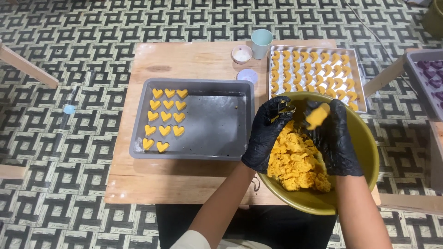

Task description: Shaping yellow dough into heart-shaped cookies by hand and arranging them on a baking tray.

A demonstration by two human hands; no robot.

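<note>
I see a small lump of orange dough (318, 116) pinched in the black-gloved right hand (336, 138), fingers closed on it, above the olive-green bowl (364, 138) at the table's near right corner. The left hand (267, 133), also gloved, grips a small metal cutter (284, 109) just beside it, the two hands close but apart. A heap of orange dough (297, 159) fills the bowl. At the middle of the wooden table (184, 184) sits a grey tray (212, 120) with heart-shaped pieces (165, 117) along its left side. A second tray (355, 69) of pieces lies at the far right corner, cups (261, 42) beside it.
</note>
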